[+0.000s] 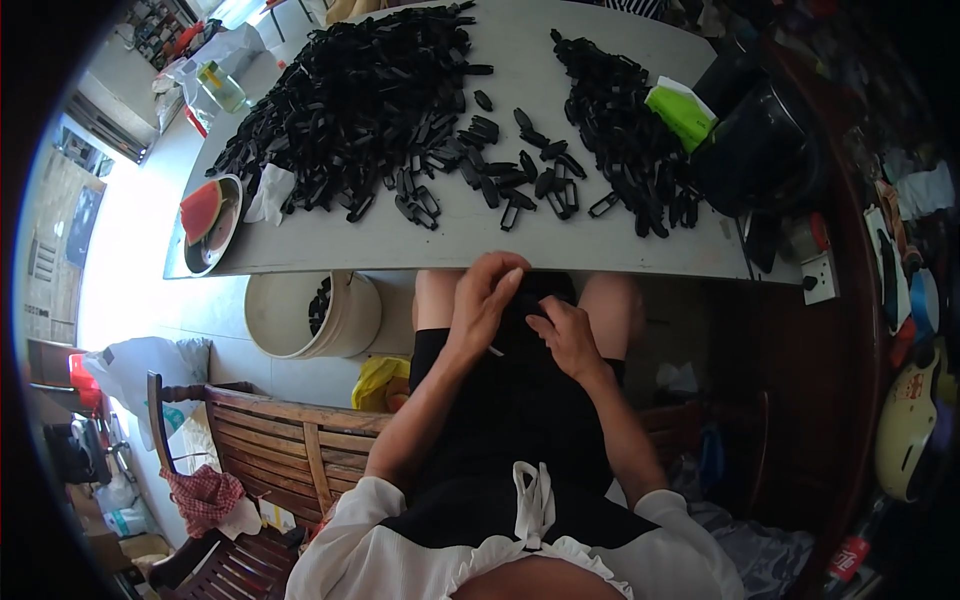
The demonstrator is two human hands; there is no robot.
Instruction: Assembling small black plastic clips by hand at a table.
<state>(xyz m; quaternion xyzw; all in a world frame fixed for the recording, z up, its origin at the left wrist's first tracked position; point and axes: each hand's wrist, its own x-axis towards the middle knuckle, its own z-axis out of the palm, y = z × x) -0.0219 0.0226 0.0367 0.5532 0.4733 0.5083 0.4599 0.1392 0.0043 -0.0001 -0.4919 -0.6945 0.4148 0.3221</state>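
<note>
Left hand (pixel 487 300) and right hand (pixel 567 340) sit apart, grip unclear; small black oblong plastic frames (pixel 370 90) look light, stiff, side-pinchable.

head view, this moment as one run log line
left hand: by table edge, hold unclear | right hand: near left hand, hold unclear | black parts: two heaps, some loose between | bucket: dark pieces inside

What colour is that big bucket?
The bucket is creamy white, seen best in the head view.
</note>
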